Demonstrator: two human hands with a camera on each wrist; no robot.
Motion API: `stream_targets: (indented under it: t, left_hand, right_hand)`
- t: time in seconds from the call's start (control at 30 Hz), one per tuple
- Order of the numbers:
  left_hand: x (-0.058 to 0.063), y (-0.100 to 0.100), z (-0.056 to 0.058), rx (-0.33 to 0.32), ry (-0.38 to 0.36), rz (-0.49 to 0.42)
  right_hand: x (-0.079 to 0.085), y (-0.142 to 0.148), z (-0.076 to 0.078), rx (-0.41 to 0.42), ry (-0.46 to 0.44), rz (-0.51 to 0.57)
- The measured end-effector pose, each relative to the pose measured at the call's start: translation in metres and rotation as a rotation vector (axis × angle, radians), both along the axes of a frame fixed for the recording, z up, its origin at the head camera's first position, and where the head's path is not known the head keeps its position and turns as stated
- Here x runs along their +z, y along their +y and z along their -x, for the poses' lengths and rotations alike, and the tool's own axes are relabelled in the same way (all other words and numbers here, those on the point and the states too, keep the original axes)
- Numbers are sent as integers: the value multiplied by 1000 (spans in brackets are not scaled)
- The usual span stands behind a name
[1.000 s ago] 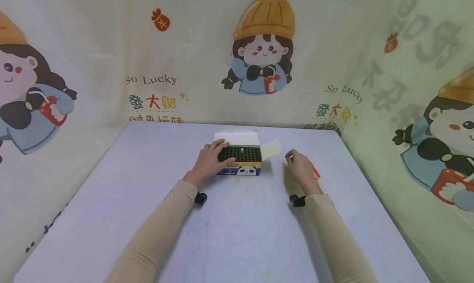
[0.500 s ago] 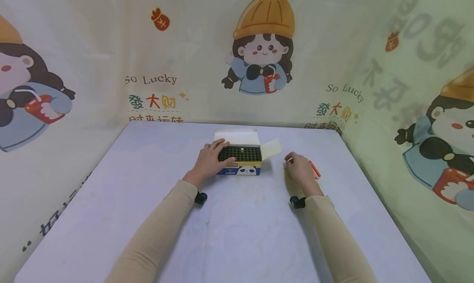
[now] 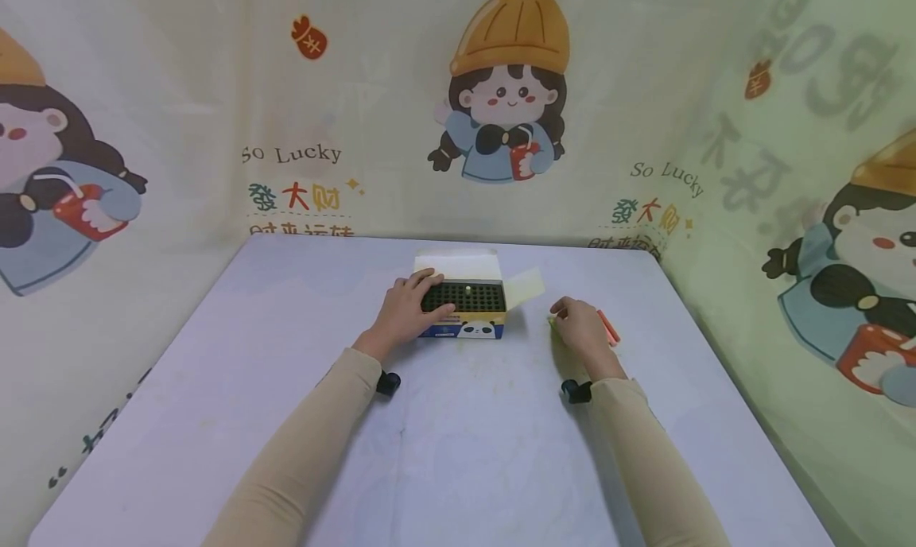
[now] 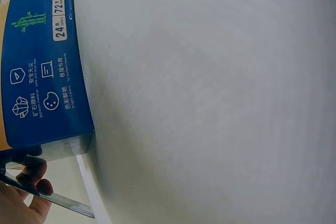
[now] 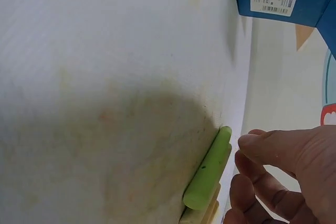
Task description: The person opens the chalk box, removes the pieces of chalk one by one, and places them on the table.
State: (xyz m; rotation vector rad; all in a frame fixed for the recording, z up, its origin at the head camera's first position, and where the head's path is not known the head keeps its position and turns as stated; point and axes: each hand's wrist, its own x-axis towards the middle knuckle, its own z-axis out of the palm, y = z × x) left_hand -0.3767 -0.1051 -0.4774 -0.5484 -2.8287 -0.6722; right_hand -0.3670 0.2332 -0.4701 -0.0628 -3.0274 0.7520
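Note:
My left hand (image 3: 411, 308) grips the left end of a blue and yellow chalk box (image 3: 478, 330), thumb over its front edge and fingers toward the back. The box's lid is raised, and a dark tray (image 3: 487, 300) with rows of holes fills it. One pale chalk stick (image 3: 468, 291) stands upright in the tray. To the right, my right hand (image 3: 581, 328) hovers low over loose chalk, its fingers loosely curled. The right wrist view shows a green chalk stick (image 5: 207, 174) just beside the thumb and fingertips, apparently apart from them. Paler sticks (image 5: 212, 208) lie beyond it.
Orange chalk sticks (image 3: 609, 328) lie right of my right hand on the white table (image 3: 472, 436). The box's white side flap (image 3: 525, 288) sticks out to the right. A printed curtain (image 3: 386, 118) hangs behind the table.
My right hand has lowered slightly, and a bit of green chalk now shows by its fingertips. The left hand and box have stayed in place.

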Motion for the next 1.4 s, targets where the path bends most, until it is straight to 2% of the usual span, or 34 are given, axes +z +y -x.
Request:
stream_targets:
  t: [0.23, 0.47, 0.7, 0.87, 1.17, 1.4]
  left_hand:
    - [1, 0, 0, 6, -7, 5]
    - [2, 0, 0, 17, -26, 15]
    - [3, -1, -1, 18, -27, 5]
    - [2, -1, -1, 15, -21, 5]
    - [1, -1, -1, 5, -9, -3]
    - [0, -1, -1, -3, -12, -3]
  right_hand:
    - [8, -1, -2, 8, 22, -6]
    - [20, -5, -2, -21, 39, 6]
    - [27, -12, 3, -25, 171, 41]
    - [38, -18, 4, -28, 256, 47]
    - [61, -31, 5, -32, 345, 37]
    - [68, -48, 7, -9, 378, 75]
